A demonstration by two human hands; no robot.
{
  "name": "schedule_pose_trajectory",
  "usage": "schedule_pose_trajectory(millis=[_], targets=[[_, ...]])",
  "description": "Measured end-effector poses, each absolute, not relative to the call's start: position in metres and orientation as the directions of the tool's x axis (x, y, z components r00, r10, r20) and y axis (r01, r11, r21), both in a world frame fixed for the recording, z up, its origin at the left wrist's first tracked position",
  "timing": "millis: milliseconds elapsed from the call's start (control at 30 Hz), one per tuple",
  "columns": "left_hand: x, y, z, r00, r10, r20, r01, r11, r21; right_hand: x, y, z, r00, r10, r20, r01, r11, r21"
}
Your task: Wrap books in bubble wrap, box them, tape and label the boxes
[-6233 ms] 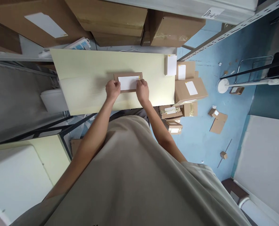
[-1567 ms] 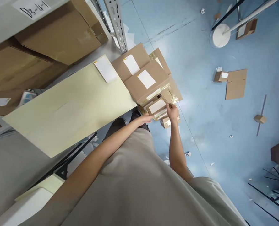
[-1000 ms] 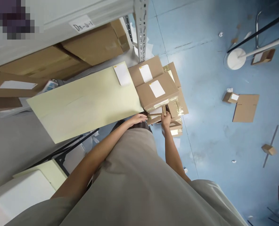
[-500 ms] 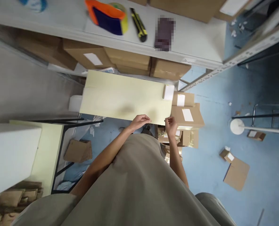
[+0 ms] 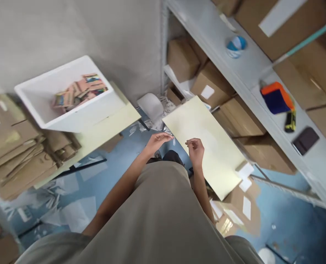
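1. Right hand (image 5: 196, 151): raised over the near-left edge of the table (image 5: 209, 128). Fingers loosely curled, thumb close to forefinger, closed on nothing.
2. Left hand (image 5: 156, 141): just left of the table, fingertips pointing right toward its edge. Fingers lightly bent and side by side, gripping nothing. I cannot tell whether they touch the table.
3. The hands are near each other but apart.
4. Table: pale yellow top, running away to the right. A white label (image 5: 245, 171) lies at its right end.
5. Left, further off: flat cardboard (image 5: 17, 154) stacked beside a white bin (image 5: 77, 117) of coloured packs.
6. Far right: shelf (image 5: 251, 73) carrying a tape dispenser (image 5: 275, 97) and a knife (image 5: 290, 123). Boxes (image 5: 212, 82) sit below it.
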State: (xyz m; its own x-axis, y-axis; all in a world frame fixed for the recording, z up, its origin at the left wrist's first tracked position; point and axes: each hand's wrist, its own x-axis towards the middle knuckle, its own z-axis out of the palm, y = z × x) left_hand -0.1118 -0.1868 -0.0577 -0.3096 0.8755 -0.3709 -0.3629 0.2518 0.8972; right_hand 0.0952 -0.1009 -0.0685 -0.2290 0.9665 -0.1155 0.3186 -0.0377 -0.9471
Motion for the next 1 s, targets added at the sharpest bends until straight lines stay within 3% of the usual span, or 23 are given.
schedule_pose_trajectory(millis=[267, 567, 733, 867, 1000], targets=[[-0.215, -0.26, -0.074, -0.682, 0.591, -0.431, -0.491, 0.066, 0.869, -0.061, -0.096, -0.064, -0.664, 0.734, -0.146, 0.292, 0.075, -0.953], [-0.364, -0.3, -0.063, -0.927, 0.184, -0.328, -0.322, 0.058, 0.945, -0.252, -0.076, -0.069, -0.882, 0.466, -0.074, 0.19, 0.206, -0.96], [-0.455, -0.291, -0.073, -0.977, 0.109, -0.183, -0.148, 0.27, 0.951, -0.363, -0.065, -0.064, -0.963, 0.262, 0.062, 0.054, 0.416, -0.908], [-0.512, -0.268, -0.106, -0.983, 0.138, -0.118, -0.008, 0.614, 0.789, -0.444, -0.066, -0.086, -0.991, 0.129, 0.023, 0.06, 0.607, -0.792], [-0.547, -0.243, -0.137, -0.955, 0.225, -0.192, 0.043, 0.748, 0.662, -0.492, -0.077, -0.119, -0.998, 0.047, -0.044, 0.064, 0.736, -0.674]])
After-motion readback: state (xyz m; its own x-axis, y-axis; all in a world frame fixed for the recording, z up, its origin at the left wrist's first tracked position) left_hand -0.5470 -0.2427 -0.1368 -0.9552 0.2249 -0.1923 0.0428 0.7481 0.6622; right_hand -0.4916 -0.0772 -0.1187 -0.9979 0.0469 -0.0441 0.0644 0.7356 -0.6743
